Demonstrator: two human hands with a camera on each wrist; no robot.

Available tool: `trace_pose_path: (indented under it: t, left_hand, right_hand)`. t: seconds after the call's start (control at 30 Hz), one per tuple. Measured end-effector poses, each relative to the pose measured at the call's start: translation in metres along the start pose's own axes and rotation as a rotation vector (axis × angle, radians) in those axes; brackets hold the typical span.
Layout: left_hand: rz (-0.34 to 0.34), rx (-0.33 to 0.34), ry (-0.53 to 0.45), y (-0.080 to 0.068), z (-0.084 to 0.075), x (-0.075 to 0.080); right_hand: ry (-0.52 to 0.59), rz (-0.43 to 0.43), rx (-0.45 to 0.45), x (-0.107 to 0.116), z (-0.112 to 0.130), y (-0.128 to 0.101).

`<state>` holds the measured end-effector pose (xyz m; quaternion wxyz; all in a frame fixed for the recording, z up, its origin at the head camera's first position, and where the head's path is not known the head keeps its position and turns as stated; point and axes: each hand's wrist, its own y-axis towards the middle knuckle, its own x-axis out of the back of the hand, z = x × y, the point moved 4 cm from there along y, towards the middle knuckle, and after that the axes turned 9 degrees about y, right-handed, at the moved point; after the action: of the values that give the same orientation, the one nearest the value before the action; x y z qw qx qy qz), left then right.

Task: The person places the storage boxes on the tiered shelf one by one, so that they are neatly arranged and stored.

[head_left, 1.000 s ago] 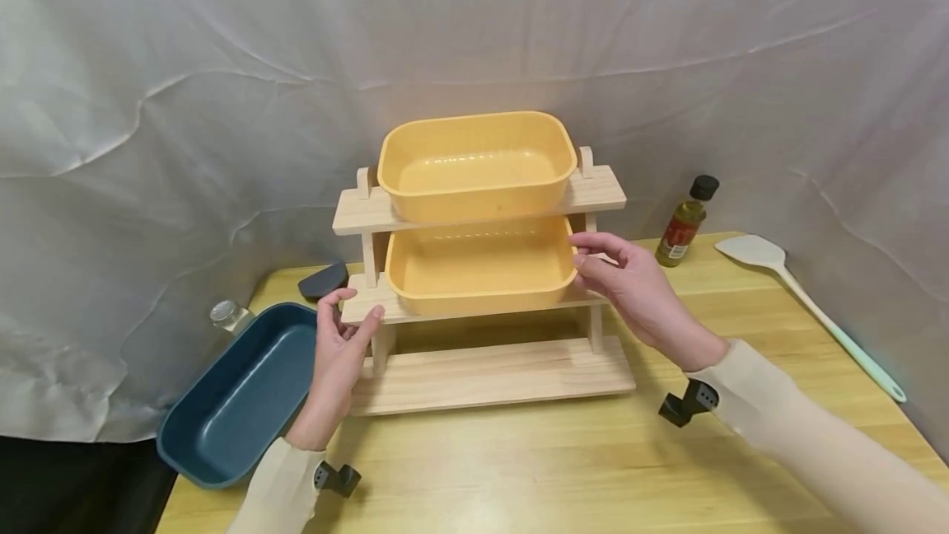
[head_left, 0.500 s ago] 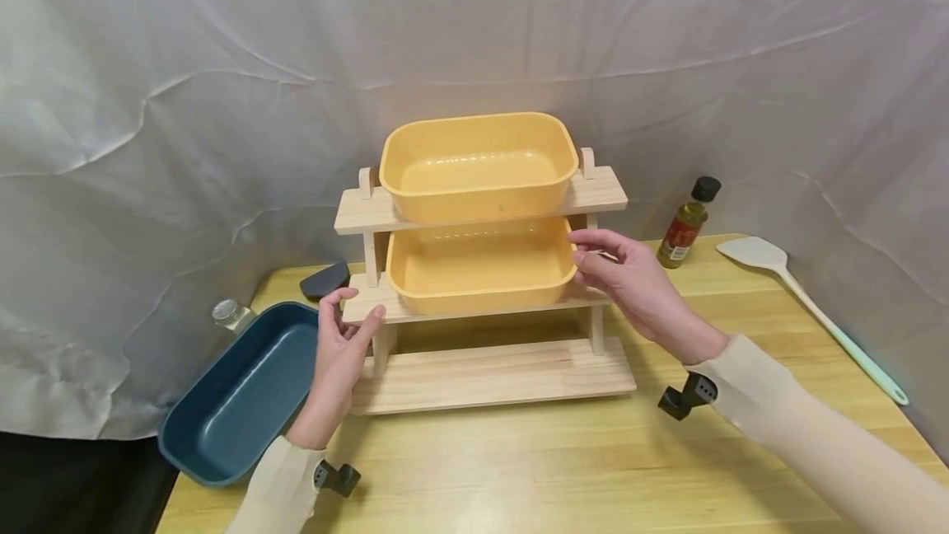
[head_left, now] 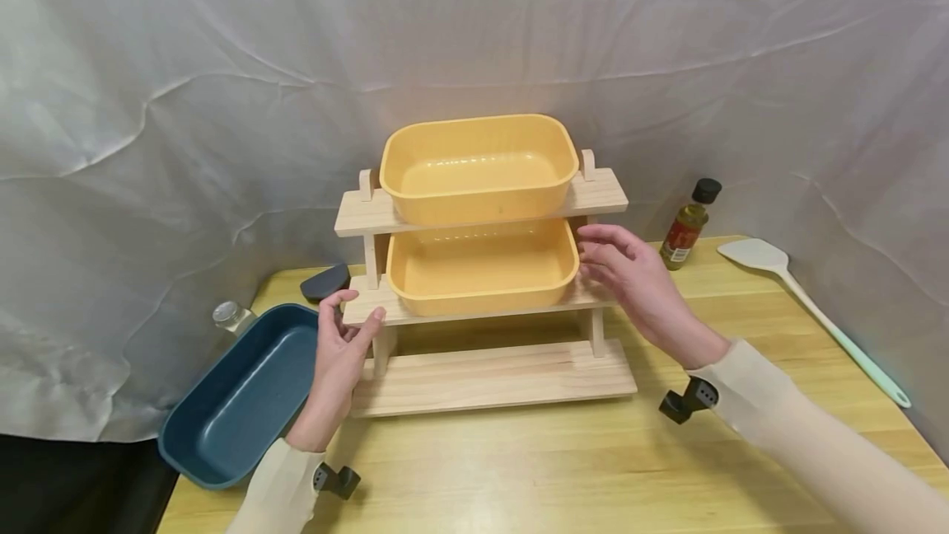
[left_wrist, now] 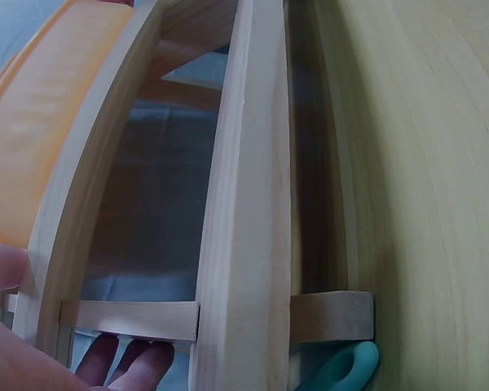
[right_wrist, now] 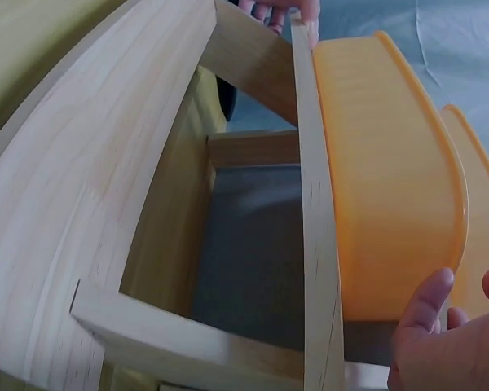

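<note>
A three-tier wooden rack [head_left: 489,373] stands against the grey backdrop. One yellow basin [head_left: 482,208] sits on its top shelf, another yellow basin [head_left: 482,303] on the middle shelf [head_left: 366,303]. My left hand [head_left: 337,361] holds the middle shelf's left end, thumb on top; in the left wrist view its fingertips [left_wrist: 138,362] show below, by the side post. Beside the middle basin's right end is my right hand [head_left: 641,283], fingers loosely bent and holding nothing. The right wrist view puts its thumb [right_wrist: 428,301] close to that basin's rim; whether they touch I cannot tell.
A dark blue basin [head_left: 245,394] lies on the table left of the rack, with a glass jar [head_left: 233,316] and a dark grey object [head_left: 324,281] behind it. On the right are an oil bottle [head_left: 684,225] and a spatula [head_left: 823,320] with a mint handle.
My right hand's fingers have come off the middle basin's right rim and shifted slightly right. The left hand stays at the shelf's end.
</note>
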<state>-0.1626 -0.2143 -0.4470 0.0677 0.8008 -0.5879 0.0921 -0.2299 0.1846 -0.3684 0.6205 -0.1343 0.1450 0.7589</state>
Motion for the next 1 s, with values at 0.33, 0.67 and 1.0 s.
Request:
trace_pose_path:
  t: [0.33,0.67,1.0]
  left_hand:
    - [-0.001,0.0,0.009,-0.001,-0.001,0.001]
    - [0.006,0.014,0.009,0.002,-0.001,-0.001]
    - [0.017,0.038,-0.01,0.003,-0.001,0.001]
  right_hand:
    - [-0.092,-0.041,0.049,0.02,0.007,-0.007]
    - [-0.27,-0.123,0.057,0.047,0.005,-0.013]
    - [-0.192,-0.07,-0.068,0.063,-0.013,-0.017]
